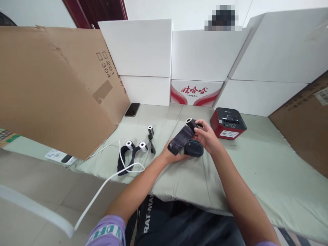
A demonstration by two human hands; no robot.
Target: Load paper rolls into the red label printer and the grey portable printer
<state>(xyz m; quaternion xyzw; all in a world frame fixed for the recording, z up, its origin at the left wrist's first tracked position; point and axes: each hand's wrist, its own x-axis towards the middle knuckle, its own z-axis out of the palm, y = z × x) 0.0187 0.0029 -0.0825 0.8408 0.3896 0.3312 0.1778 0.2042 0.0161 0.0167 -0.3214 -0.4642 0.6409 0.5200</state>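
My left hand [171, 155] grips the loose lower end of a dark ribbon strip [180, 140]. My right hand [207, 135] holds the ribbon's roll [191, 122], a white core with black film wound on it, at the upper end. The strip runs slanted between both hands. Just below them a small black device [194, 149] lies on the pale green cloth [256, 171]. A red label printer [228, 123] stands just right of my right hand.
Three small ribbon rolls with white cores [139, 147] and trailing black film lie to the left, beside a white cable [107, 182]. A phone [132, 109] lies near the back. White boxes [205, 54] and brown cartons [51, 85] wall in the cloth.
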